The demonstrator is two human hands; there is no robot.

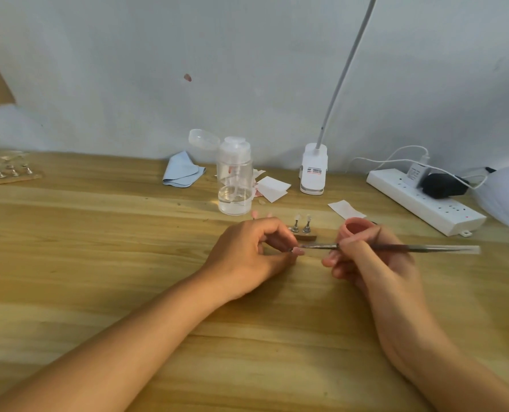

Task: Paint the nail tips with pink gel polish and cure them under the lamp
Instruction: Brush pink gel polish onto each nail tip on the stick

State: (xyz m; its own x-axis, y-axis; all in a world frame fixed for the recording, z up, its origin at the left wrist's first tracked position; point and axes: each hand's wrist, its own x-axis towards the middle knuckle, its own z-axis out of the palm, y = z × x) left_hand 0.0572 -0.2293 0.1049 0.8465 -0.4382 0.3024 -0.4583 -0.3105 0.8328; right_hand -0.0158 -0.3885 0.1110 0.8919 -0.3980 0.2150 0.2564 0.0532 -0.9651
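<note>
**Brush laid on a pinched nail tip**

A pink-coated nail tip (298, 250) is pinched between the thumb and curled fingers of the left hand (247, 257), low over the counter (98, 233). It is met from the right by a brush (396, 248), whose long axis runs almost level, bristles at the nail tip and clear handle end pointing away to the right. The brush is gripped pen-fashion in the curled fingers of the right hand (363, 260), the nearer hand for the stroke, which is judged to run along that axis.

Just behind and right of the nail tip a pink pot (355, 226) is seen; whether it is held cannot be told. Directly behind the nail tip a small holder (302, 228) carries two more tips. Farther behind stand a clear pump bottle (234, 179), a blue cloth (181, 169), paper wipes (272, 188) and a white lamp clip (314, 171); its label is too small to be read. Far right lie a power strip (425, 200) and a white dome (505, 194), taken to be the curing lamp.
</note>
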